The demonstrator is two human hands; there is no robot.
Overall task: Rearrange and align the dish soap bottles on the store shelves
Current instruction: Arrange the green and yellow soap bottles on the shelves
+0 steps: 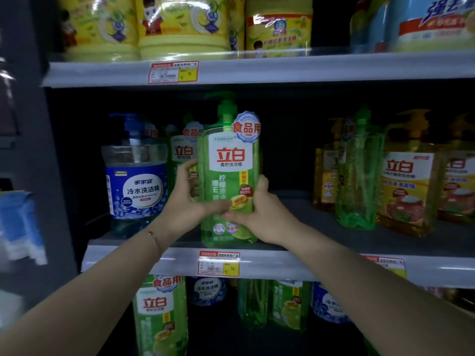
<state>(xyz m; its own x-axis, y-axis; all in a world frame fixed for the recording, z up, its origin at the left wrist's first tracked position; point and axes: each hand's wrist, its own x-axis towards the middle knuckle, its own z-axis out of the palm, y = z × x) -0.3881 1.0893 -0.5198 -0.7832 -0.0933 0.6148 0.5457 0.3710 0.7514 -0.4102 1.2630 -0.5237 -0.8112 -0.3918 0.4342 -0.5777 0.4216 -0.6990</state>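
the middle shelf [303,222] carries a blue bottle [135,176] at its left end, a green pump bottle [230,181] upright at the front edge, another green bottle [180,155] behind it, and green [358,181] and orange bottles [408,186] toward the right end. yellow jugs [180,27] stand on the top shelf [257,70].

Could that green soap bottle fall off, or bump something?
Maybe. The green bottle stands right at the front edge of the shelf, so if the left hand and right hand let go carelessly, it could tip forward. Slid left, it might knock the blue bottle beside it. Another green bottle sits close behind and could be nudged too.
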